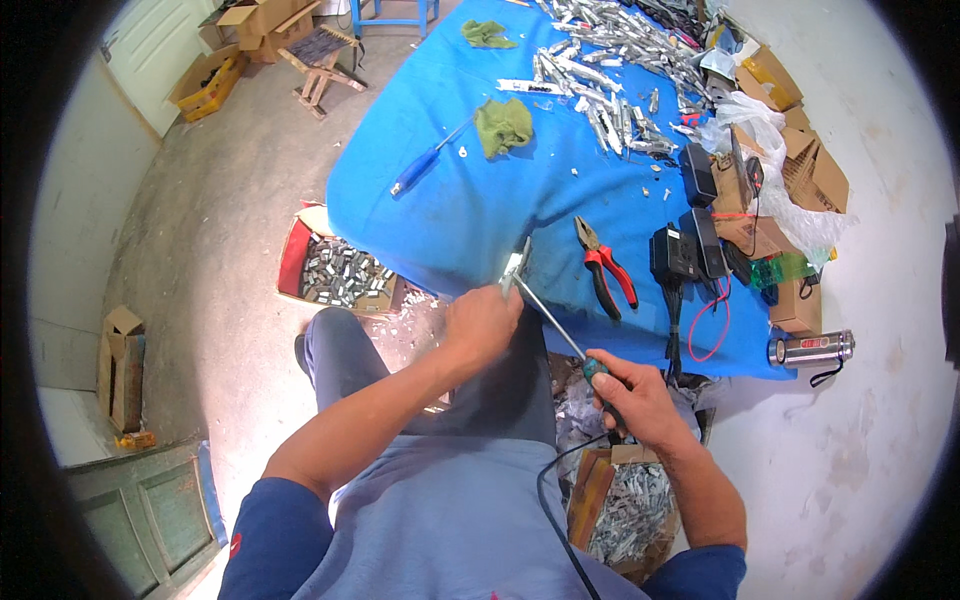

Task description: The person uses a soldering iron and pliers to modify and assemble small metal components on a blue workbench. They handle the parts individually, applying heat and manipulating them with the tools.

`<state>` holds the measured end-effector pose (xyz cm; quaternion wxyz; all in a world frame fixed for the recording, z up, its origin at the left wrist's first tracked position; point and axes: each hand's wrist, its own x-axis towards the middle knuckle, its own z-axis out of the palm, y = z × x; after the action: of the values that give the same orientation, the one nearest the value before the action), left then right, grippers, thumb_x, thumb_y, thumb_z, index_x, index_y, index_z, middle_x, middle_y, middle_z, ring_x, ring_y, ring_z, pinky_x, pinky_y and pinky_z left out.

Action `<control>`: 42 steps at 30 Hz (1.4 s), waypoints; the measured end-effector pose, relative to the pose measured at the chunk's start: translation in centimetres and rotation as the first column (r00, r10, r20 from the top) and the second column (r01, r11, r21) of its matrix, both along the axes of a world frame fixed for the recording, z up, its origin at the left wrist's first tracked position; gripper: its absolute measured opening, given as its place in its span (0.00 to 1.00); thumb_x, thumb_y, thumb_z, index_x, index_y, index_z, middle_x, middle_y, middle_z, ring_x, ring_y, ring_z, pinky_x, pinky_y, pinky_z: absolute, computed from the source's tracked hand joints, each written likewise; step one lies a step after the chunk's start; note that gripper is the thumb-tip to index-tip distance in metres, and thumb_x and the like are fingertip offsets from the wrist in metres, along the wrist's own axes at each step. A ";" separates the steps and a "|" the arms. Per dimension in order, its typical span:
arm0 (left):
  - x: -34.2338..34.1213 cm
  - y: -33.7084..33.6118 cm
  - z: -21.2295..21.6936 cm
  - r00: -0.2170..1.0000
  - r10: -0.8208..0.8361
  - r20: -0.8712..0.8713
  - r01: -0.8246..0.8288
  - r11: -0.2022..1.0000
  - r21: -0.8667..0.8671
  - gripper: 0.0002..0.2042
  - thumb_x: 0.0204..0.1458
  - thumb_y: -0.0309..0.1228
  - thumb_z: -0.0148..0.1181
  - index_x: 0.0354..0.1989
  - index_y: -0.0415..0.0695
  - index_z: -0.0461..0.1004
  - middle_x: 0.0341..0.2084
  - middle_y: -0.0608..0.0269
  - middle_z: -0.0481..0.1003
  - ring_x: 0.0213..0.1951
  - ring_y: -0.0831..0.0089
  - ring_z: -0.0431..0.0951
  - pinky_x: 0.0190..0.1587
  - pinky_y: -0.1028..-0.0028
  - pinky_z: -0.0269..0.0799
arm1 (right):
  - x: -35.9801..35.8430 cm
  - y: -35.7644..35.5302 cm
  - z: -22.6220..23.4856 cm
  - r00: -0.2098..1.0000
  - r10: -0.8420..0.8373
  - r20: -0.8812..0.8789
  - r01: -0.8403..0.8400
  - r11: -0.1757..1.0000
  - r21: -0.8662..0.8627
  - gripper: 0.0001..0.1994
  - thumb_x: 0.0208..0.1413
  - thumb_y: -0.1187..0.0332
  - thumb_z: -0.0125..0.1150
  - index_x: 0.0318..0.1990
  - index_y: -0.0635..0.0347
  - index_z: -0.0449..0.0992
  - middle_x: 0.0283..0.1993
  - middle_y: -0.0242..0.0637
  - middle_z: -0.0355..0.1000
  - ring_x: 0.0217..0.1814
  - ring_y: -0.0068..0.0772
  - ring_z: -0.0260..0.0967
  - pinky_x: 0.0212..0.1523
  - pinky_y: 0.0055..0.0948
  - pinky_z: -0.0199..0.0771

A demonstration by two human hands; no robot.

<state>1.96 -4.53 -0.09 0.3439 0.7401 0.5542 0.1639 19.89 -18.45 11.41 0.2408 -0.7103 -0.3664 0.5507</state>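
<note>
left hand [487, 322] found closed on a small silvery metal piece [513, 268], its far end projecting beyond the fingers over the near edge of the blue cloth [455, 235]. right hand [640, 395] found gripping the handle of a screwdriver [552, 320], shaft slanting up and leftward, tip at the metal piece; whether it bears on the metal or only lies against it cannot be told at this size. the step in hand is judged to be working the tip against the piece. for sound work, the piece should be held firmly and low, with the left fingertips kept out of the line of the shaft, since a slip would run toward that hand. the tip should be seated fully before force is applied, and pressure should come in short, steady turns of the wrist rather than one hard push. resting the piece on the cloth would likely add support. pliers [596, 254] with red handles lie just right of the work, within easy reach should finger grip prove insufficient.
</note>
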 end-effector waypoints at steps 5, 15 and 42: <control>-0.1 0.1 -0.6 1.000 -0.006 -0.019 0.006 0.999 0.033 0.24 0.61 0.45 0.46 0.24 0.36 0.78 0.23 0.40 0.77 0.29 0.42 0.79 0.37 0.48 0.74 | -0.3 -1.0 -1.9 0.970 -0.128 -0.207 0.130 0.991 -0.003 0.20 0.65 0.66 0.53 0.64 0.59 0.68 0.29 0.29 0.70 0.22 0.16 0.65 0.22 0.20 0.66; -0.1 -0.1 -0.6 0.999 -0.030 0.021 0.029 0.999 0.020 0.23 0.61 0.43 0.45 0.24 0.36 0.76 0.21 0.42 0.76 0.28 0.41 0.77 0.36 0.47 0.71 | 0.6 -1.6 -1.0 0.988 -0.100 -0.116 0.101 0.995 0.004 0.21 0.64 0.66 0.53 0.64 0.60 0.68 0.30 0.29 0.72 0.23 0.15 0.67 0.20 0.17 0.65; -0.2 -0.1 -0.5 1.000 -0.011 0.015 0.010 0.999 0.031 0.23 0.61 0.44 0.47 0.25 0.36 0.76 0.21 0.40 0.76 0.29 0.41 0.78 0.36 0.47 0.71 | -0.2 -0.9 0.6 0.998 -0.048 -0.038 0.048 0.999 -0.006 0.21 0.66 0.65 0.52 0.64 0.60 0.67 0.30 0.30 0.72 0.22 0.16 0.67 0.18 0.17 0.64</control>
<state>1.79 -4.64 -0.55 0.3375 0.7470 0.5450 0.1762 19.72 -19.30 11.98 0.2590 -0.7088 -0.3432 0.5592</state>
